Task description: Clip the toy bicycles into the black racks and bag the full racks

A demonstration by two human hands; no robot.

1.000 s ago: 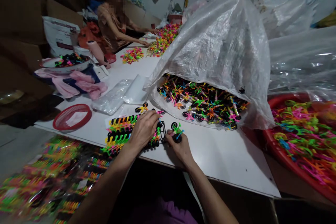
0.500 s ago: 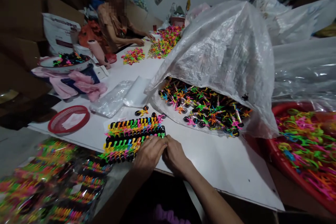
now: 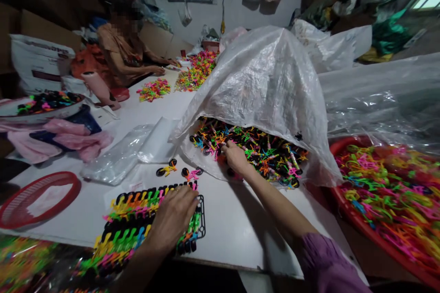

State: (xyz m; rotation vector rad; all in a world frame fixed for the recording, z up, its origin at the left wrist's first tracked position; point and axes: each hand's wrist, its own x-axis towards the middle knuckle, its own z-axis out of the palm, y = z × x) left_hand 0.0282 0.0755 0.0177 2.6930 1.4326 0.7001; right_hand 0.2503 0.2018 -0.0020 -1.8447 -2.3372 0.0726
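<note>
Small colourful toy bicycles with black wheels stand packed in rows in a black plastic rack (image 3: 202, 215) at the table's front edge. Over the rows' right part lies my left hand (image 3: 173, 213), its fingers bent down and closed on the toy bicycles; its fingertips are partly hidden. My right hand (image 3: 235, 158) reaches to the mouth of a large clear plastic bag (image 3: 264, 73), fingers pinched at a toy bicycle in the loose heap (image 3: 271, 151). Two single toy bicycles, one yellow (image 3: 167, 168) and one pink (image 3: 191, 173), lie behind the rack.
Flat clear bags (image 3: 117, 155) and a red basket (image 3: 74, 192) lie on the left of the white table (image 3: 220, 238). A red tub (image 3: 338, 197) of colourful plastic parts stands at right. Across the table a person (image 3: 120, 50) handles small parts. Packed bags fill the lower left.
My right hand has left the rack and moved forward and right to the heap. My left hand stays on the rows. A pink toy bicycle now lies apart beside the yellow one. The view has shifted.
</note>
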